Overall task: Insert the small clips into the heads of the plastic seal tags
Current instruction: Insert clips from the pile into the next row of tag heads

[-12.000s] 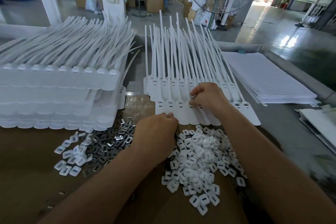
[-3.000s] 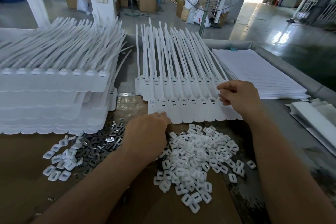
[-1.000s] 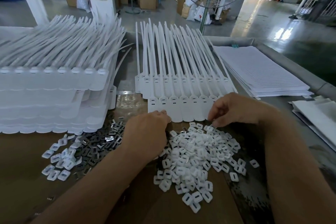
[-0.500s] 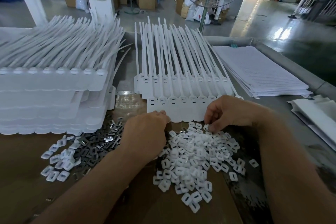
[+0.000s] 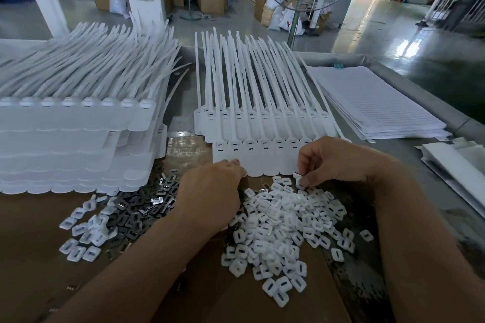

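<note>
While the right hand (image 5: 338,162) picks, the left hand (image 5: 210,191) steadies: clip pick-up.

We note the right hand's thumb and forefinger pinching one white clip (image 5: 299,178) at the far rim of the clip pile (image 5: 283,223), which lies on the tabletop (image 5: 31,270) toward the near edge. The left hand's fingertips touch the near-left corner of the seal tag row (image 5: 262,162); whether it holds anything underneath, we cannot tell. The tag heads (image 5: 265,144) sit just beyond the pile, straps running toward the far edge. We judge the step as fetching the next clip. Next move calls for carrying it to an unfilled head slot, squaring it with the opening, and pressing it home.
</note>
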`<state>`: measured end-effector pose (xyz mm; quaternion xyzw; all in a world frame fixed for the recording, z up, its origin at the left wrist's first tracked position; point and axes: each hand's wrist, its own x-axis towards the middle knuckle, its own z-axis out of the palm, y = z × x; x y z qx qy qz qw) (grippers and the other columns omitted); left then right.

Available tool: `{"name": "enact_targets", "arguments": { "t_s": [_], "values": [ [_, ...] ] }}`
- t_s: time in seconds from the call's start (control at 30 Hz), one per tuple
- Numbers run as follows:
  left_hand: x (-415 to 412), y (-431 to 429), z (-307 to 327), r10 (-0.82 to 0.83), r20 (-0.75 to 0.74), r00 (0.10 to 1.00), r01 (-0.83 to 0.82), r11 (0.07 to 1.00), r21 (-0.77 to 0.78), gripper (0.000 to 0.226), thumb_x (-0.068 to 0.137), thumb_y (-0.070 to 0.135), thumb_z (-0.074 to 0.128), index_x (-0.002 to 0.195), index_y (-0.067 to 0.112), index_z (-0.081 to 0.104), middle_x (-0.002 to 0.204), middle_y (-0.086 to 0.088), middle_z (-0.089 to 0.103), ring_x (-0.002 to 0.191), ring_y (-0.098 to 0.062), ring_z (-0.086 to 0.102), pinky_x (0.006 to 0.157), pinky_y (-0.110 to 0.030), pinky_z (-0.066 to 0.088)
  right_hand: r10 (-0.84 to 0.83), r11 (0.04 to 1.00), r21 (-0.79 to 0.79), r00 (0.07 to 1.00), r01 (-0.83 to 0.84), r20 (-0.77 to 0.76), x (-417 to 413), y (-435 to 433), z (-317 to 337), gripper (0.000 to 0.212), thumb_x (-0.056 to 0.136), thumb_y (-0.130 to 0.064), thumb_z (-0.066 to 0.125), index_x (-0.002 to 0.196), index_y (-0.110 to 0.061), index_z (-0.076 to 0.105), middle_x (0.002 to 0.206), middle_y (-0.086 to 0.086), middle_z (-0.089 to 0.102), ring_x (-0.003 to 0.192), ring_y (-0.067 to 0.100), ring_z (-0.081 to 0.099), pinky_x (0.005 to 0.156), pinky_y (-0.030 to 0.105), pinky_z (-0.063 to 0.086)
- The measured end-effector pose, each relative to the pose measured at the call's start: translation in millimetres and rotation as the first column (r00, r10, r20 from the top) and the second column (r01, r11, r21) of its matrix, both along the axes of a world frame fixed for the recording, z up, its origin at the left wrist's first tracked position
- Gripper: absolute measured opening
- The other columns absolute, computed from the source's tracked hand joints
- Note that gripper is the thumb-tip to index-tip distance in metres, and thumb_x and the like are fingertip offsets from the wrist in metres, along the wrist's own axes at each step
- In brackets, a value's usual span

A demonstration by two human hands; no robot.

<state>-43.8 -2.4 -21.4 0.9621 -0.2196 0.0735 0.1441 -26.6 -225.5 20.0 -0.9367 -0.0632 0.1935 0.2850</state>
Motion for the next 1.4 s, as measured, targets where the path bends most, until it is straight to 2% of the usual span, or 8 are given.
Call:
{"name": "enact_targets", "arguments": {
  "t_s": [0.1,0.47,0.57,0.7,0.83,1.07,1.3,1.4],
  "values": [
    [0,-1,-1,-0.002,0.011,1.000,0.002,1.000,0.002,0.050,0.088,0.007,0.038,0.132,0.029,0.044,0.142,0.014,0.039,0.123,-0.009,0.047,0.094,-0.028,0.044,0.018,0.999,0.030,1.000,-0.018,-0.001,0,-1,1,0.013,0.071,-0.020,0.077,0.072,-0.022,0.064,0.072,-0.004,0.069,0.067,0.006,0.064,0.070,0.025,0.050],
    [0,-2,-3,0.008,0.026,1.000,-0.008,1.000,0.001,0.048,0.088,0.008,0.037,0.130,0.030,0.046,0.135,0.014,0.047,0.117,-0.010,0.051,0.089,-0.026,0.045,0.055,0.993,0.107,0.998,-0.055,-0.002,-4,-1,5,0.017,0.080,-0.010,0.068,0.080,-0.027,0.071,0.077,-0.005,0.070,0.068,0.002,0.062,0.066,0.012,0.048],
    [1,-3,-4,0.010,0.024,1.000,-0.010,1.000,-0.005,0.049,0.088,0.008,0.038,0.131,0.030,0.044,0.137,0.015,0.045,0.119,-0.009,0.050,0.090,-0.026,0.044,-0.133,0.975,0.199,0.975,0.097,0.177,-2,-7,6,0.017,0.083,-0.008,0.065,0.079,-0.024,0.068,0.069,-0.011,0.068,0.061,-0.006,0.058,0.054,0.006,0.042],
    [1,-4,-5,0.015,0.017,1.000,-0.015,1.000,0.000,0.049,0.088,0.008,0.037,0.132,0.029,0.044,0.137,0.013,0.045,0.120,-0.010,0.049,0.092,-0.027,0.044,-0.430,0.897,0.284,0.815,0.338,0.389,10,-19,-3,0.019,0.085,-0.007,0.061,0.074,-0.023,0.061,0.073,-0.009,0.061,0.065,0.003,0.053,0.062,0.018,0.038],
    [2,-4,-4,0.013,0.019,1.000,-0.013,1.000,-0.001,0.049,0.088,0.008,0.037,0.131,0.029,0.045,0.138,0.013,0.045,0.121,-0.010,0.048,0.093,-0.027,0.044,-0.585,0.808,0.370,0.696,0.458,0.417,20,-29,-14,0.019,0.088,-0.006,0.057,0.077,-0.021,0.063,0.072,-0.010,0.059,0.065,0.004,0.053,0.059,0.019,0.039],
    [2,-4,-3,0.015,0.015,1.000,-0.015,1.000,0.005,0.047,0.088,0.008,0.037,0.130,0.028,0.047,0.137,0.013,0.046,0.120,-0.011,0.049,0.091,-0.028,0.044,-0.534,0.844,0.206,0.738,0.496,0.412,31,-38,-31,0.018,0.086,-0.011,0.060,0.074,-0.024,0.063,0.071,-0.013,0.054,0.066,0.000,0.047,0.060,0.021,0.034],
    [3,-5,0,0.000,0.007,1.000,0.000,1.000,0.013,0.046,0.087,0.008,0.038,0.127,0.028,0.050,0.136,0.013,0.047,0.117,-0.010,0.051,0.089,-0.026,0.045,-0.503,0.860,0.143,0.768,0.490,0.396,35,-42,-37,0.028,0.084,-0.014,0.061,0.064,-0.033,0.060,0.069,-0.014,0.055,0.066,0.002,0.047,0.056,0.021,0.032],
    [3,-5,0,0.004,0.003,1.000,-0.004,1.000,0.012,0.048,0.087,0.008,0.038,0.129,0.029,0.047,0.139,0.014,0.042,0.119,-0.010,0.049,0.090,-0.026,0.044,-0.507,0.858,0.155,0.764,0.489,0.398,35,-42,-39,0.019,0.084,-0.012,0.062,0.070,-0.026,0.065,0.067,-0.013,0.055,0.064,0.001,0.048,0.055,0.019,0.032]
  ]
}}
